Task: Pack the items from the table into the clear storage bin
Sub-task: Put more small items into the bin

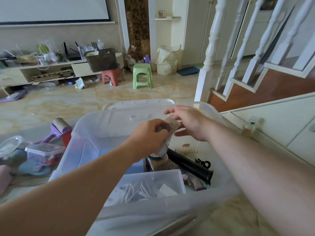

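The large clear plastic storage bin [81,133] fills the middle of the view on the pale worktop [238,217], its lid [139,103] lying behind it at twelve o'clock. Inside, at six o'clock, sits a smaller lidded translucent box [153,184] of white odds and ends; at four o'clock lies a black cylindrical tube [189,166], with a beige claw hair clip [186,149] just beyond it and a small black clip [203,163] beside the tube. Above the bin's centre, the left hand [150,133] pinches a clear plastic pouch with a brown patch [167,133], which hangs down toward a teal-banded jar [157,159]. The right hand [189,121], at one o'clock of the pouch, has its fingers spread and relaxed; it may just touch the pouch's upper edge, though blur makes this uncertain. Outside the bin at nine o'clock wait a clear lidded container of coloured items [45,153], a purple-handled roller [58,129] and a blue flat object [34,168]. A small glass bottle [250,127] stands at three o'clock by the wall.
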A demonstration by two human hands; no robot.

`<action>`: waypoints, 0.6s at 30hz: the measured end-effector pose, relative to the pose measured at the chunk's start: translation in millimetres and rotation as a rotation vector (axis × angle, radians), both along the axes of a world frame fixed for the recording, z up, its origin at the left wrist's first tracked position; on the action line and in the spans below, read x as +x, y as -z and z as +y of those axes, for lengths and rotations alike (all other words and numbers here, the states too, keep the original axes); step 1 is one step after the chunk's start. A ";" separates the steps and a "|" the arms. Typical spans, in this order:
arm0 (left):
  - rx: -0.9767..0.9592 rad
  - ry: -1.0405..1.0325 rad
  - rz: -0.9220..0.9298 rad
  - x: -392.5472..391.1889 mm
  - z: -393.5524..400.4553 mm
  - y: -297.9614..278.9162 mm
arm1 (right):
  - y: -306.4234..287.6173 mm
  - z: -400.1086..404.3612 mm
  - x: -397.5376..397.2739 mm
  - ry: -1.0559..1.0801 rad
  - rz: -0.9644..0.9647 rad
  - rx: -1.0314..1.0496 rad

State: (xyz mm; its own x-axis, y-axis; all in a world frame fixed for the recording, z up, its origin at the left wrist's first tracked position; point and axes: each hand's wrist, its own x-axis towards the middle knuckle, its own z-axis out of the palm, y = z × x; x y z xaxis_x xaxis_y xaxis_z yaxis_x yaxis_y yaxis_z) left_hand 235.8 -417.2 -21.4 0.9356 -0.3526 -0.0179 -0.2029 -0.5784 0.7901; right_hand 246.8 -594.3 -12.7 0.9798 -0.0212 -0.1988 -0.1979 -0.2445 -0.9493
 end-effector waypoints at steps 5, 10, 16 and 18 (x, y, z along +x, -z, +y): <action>0.062 0.028 -0.048 -1.5 -0.9 2.7 | 10.6 0.3 5.3 -0.028 -0.126 -0.185; 0.049 -0.028 -0.024 8.1 11.8 2.5 | 11.2 -27.2 9.4 0.243 -0.088 -0.099; 0.255 0.018 0.079 16.8 28.2 17.5 | 22.7 -29.6 1.6 0.112 0.061 -0.532; 0.346 0.043 0.032 18.5 30.8 18.2 | 26.7 -26.2 -1.2 -0.017 0.109 -0.762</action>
